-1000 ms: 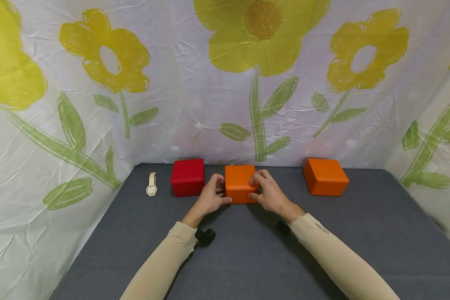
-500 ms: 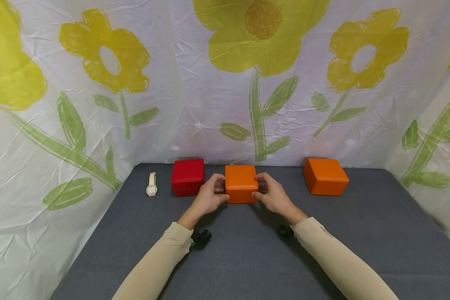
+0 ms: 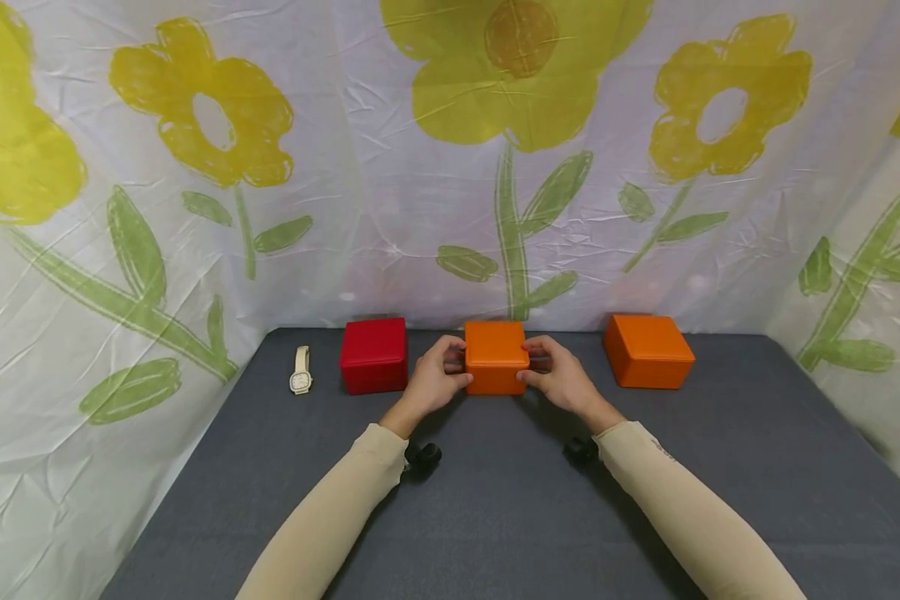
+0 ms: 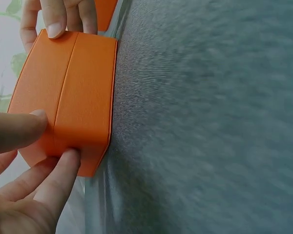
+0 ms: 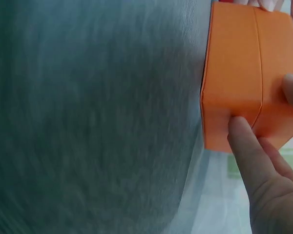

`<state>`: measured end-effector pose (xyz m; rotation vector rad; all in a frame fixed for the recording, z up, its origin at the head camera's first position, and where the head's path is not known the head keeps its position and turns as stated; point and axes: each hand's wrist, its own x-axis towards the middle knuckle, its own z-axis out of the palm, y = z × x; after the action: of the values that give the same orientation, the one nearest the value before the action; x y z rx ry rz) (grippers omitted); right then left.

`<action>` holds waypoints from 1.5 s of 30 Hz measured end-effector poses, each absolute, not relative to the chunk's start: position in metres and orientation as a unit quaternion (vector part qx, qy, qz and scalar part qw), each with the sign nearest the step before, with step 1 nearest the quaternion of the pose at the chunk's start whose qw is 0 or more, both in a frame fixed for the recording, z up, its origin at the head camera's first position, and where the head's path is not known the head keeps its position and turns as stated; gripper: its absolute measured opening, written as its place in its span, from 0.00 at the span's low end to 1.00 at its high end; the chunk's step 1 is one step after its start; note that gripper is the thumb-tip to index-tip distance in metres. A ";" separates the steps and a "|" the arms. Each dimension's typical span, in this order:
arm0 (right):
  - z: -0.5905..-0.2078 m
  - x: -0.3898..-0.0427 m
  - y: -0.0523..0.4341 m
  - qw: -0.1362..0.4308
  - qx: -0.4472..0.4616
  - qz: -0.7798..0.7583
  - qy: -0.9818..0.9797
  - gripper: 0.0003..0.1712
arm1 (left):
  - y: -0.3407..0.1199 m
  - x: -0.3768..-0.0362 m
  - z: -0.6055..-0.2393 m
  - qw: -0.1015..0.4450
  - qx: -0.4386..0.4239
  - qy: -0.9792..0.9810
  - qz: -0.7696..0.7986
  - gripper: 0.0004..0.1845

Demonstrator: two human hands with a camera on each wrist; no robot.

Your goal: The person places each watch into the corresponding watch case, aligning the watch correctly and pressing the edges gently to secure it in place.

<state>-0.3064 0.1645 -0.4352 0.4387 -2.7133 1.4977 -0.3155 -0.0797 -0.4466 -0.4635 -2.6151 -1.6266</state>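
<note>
Both hands hold an orange box [image 3: 495, 358] with a seam around its sides, at the back middle of the table. My left hand [image 3: 431, 379] grips its left side, the thumb at the front edge and the other fingers along the side. On the opposite side my right hand [image 3: 566, 382] grips the box in the same manner. In the left wrist view the orange box [image 4: 83, 83] looks closed, with fingertips pressed against its end. The right wrist view has the orange box [image 5: 239, 68] at the upper right, fingers touching its near end.
A red box [image 3: 373, 357] stands left of the held one, close to the left hand. Farther left lies a cream-strapped watch [image 3: 302, 371]. A second orange box [image 3: 648, 352] stands at the right. Behind the dark grey table [image 3: 510, 517] hangs a flowered cloth [image 3: 390, 183].
The orange box has moved slightly right and back, away from the red box, with both hands following. The right hand's fingers have shifted from the box's top to its side.
</note>
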 end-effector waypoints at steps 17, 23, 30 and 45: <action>-0.441 -0.331 0.179 -0.008 0.134 0.485 -0.864 0.26 | -0.064 -0.339 -0.441 -0.015 -0.122 -0.844 -0.522 0.25; -0.440 -0.331 0.180 -0.006 0.129 0.488 -0.863 0.26 | -0.064 -0.339 -0.439 -0.016 -0.128 -0.840 -0.526 0.25; -0.435 -0.320 0.182 0.021 0.134 0.492 -0.860 0.22 | -0.071 -0.326 -0.437 -0.023 -0.140 -0.846 -0.514 0.27; -0.430 -0.284 0.156 0.046 0.181 0.501 -0.845 0.11 | -0.109 -0.271 -0.435 0.038 -0.196 -0.839 -0.506 0.21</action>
<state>-0.2837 0.1565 -0.4297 0.5534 -2.5786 1.5304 -0.2711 -0.1091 -0.4346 -0.6002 -2.5732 -1.5535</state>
